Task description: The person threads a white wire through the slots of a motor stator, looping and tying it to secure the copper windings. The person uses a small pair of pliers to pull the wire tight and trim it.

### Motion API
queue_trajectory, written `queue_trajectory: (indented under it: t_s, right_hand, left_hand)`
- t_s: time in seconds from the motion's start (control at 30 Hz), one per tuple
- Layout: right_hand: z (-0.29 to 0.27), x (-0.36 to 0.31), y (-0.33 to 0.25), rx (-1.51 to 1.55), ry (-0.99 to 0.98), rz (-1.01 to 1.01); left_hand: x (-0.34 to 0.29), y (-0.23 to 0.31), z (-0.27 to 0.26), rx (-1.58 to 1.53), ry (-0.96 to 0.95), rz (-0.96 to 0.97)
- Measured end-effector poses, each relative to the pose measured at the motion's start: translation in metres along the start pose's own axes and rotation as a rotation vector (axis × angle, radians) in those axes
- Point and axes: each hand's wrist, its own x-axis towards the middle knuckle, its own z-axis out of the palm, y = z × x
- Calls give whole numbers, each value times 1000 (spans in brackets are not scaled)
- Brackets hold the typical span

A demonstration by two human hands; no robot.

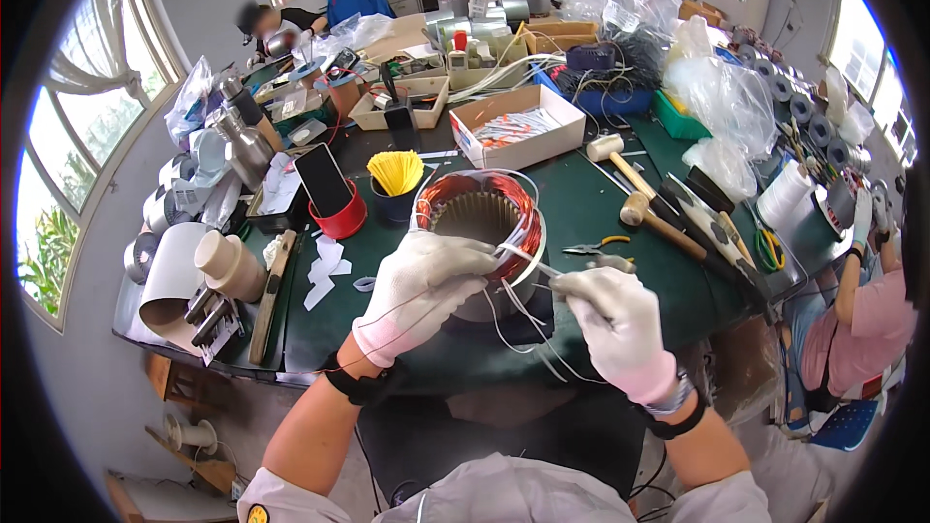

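A motor stator [477, 217] stands upright on the green table in front of me, with copper windings and white lacing around its top rim. My left hand [426, 281], in a white glove, rests at the near left of the rim, its fingers closed on the winding's edge. A thin copper wire trails back from it over the wrist. My gloved right hand [615, 322] is just right of the stator, its fingers pinched on a white cord that runs from the coil; they are slightly blurred. Loose white lead sleeves [523, 315] hang off the stator's near side between my hands.
Pliers [596, 246] and wooden-handled mallets [668, 228] lie to the right, scissors [769, 248] beyond. Behind stand a box of white sleeves [518, 126], a cup of yellow strips [395, 179] and a phone [325, 181] in a red holder. A co-worker [857, 329] sits at right.
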Motion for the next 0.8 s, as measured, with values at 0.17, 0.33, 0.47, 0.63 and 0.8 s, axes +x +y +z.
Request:
queue_trajectory:
  t_s: [0.17, 0.33, 0.47, 0.63, 0.8]
  right_hand:
    - [46, -12, -2, 112, -47, 130]
    - [18, -2, -44, 606, 170, 462]
    - [-12, 21, -30, 303, 23, 147]
    - [-75, -5, -77, 837, 36, 105]
    - [-98, -138, -27, 114, -208, 1001]
  left_hand:
    - [-3, -1, 1, -12, 7, -17]
    - [1, 3, 0, -11, -11, -14]
    - [1, 4, 2, 2, -6, -23]
    - [-4, 1, 1, -3, 10, -41]
    - [6, 5, 5, 33, -8, 36]
